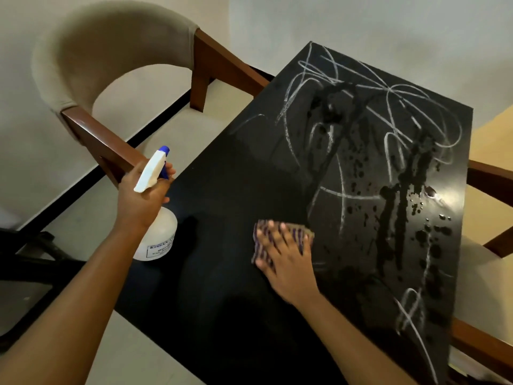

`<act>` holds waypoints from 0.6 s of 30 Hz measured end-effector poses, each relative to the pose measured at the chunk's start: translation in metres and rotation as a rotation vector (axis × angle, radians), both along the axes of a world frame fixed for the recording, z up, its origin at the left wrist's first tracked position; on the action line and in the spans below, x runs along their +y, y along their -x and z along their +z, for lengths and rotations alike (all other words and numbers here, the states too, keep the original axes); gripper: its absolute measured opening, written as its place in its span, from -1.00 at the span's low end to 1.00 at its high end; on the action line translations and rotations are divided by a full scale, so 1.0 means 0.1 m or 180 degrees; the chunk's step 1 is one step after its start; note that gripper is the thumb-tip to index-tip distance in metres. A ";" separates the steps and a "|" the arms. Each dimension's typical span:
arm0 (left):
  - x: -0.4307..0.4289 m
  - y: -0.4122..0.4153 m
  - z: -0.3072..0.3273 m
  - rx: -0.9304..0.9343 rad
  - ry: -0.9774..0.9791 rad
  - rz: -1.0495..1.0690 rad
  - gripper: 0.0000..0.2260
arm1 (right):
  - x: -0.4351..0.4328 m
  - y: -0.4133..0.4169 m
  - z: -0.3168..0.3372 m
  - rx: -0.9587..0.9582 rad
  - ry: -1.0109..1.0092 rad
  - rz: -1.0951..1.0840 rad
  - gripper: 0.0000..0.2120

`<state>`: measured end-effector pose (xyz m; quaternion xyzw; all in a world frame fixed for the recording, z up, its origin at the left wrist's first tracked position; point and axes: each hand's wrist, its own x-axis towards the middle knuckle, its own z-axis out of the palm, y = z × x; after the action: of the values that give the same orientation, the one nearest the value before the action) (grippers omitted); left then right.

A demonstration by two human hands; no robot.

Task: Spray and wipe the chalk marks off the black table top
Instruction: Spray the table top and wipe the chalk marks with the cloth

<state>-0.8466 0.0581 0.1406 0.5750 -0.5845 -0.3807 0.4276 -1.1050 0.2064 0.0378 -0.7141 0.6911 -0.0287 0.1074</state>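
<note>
The black worktop (222,190) runs from the lower centre to the upper right of the frame. White chalk marks (374,107) cover its right part as loops and long scribbles, and dark wet drops and streaks (394,212) of liquid lie over them. The left part of the surface looks plain black.

The right hand (286,254) lies flat with the fingers spread, pressing a striped cloth (280,234) onto the worktop at the centre of the frame, just beside the wet zone. The left hand (141,195) is closed around the neck of a white spray bottle (158,234) with a blue nozzle, at the left edge of the worktop. The label on the bottle is too blurred to read fully, and the cloth is mostly hidden under the hand.

A wooden chair (91,65) with a beige padded back stands in the upper left, close to the worktop. Another wooden frame (488,179) shows at the right edge, cut off.
</note>
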 end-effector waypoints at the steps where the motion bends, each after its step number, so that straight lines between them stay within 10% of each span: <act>1: 0.02 0.01 0.01 0.0009 -0.0013 0.0070 -0.71 | 0.23 0.00 0.00 0.0058 0.0043 0.0089 -0.40; 12: 0.70 0.45 0.47 -0.0584 -0.0244 0.0694 -0.65 | -0.90 0.51 0.06 -0.0139 -0.0129 0.0145 -0.44; 18: 1.31 0.59 0.47 0.0061 -0.0695 0.0129 -0.56 | 0.03 0.61 0.15 -0.0631 -0.0187 0.0617 -0.48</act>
<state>-0.9056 0.1895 0.1879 0.6262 -0.5237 -0.4388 0.3755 -1.1660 0.2097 0.0524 -0.7677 0.6055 -0.0683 0.1982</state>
